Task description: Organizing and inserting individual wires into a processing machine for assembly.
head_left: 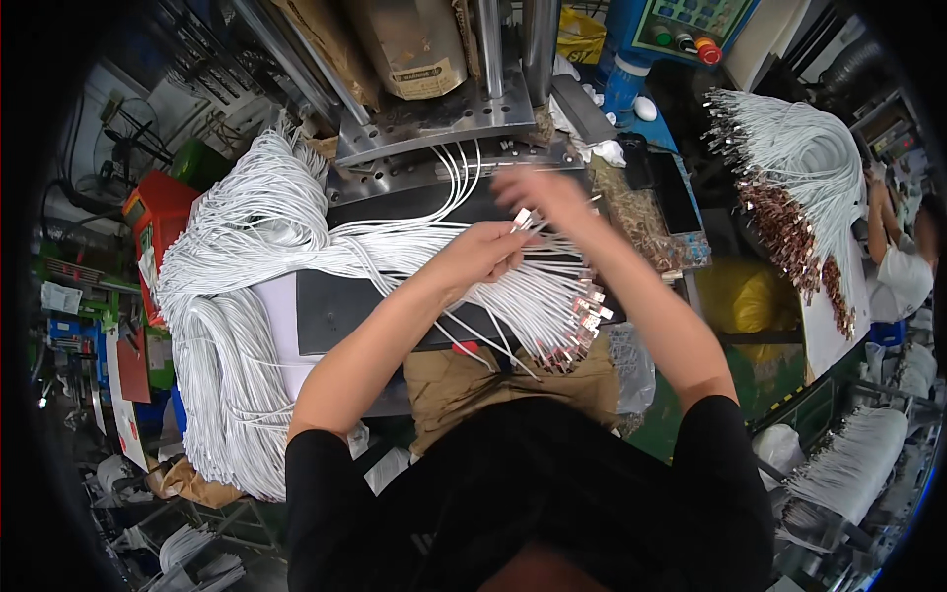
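A big bundle of white cables [404, 242] lies across the bench in front of me, their bare metal plug ends [589, 311] fanned out to the right. My left hand [483, 254] is closed in a pinch on a white cable, whose shiny metal connector [523, 219] sticks up past the fingertips. Just beyond it, my right hand [543, 197] is smeared by motion near the press's lower plate; its fingers do not show clearly. Several white cables [462, 173] run from the bundle into the metal mould [493, 163] of the press.
The press's upper plate [434, 128] and steel posts stand directly ahead. More white cable coils [232, 385] hang at the left beside an orange-red box [158, 217]. A control panel [691, 35] with buttons is at the far right. Another cable pile [789, 168] and a co-worker [900, 261] are further right.
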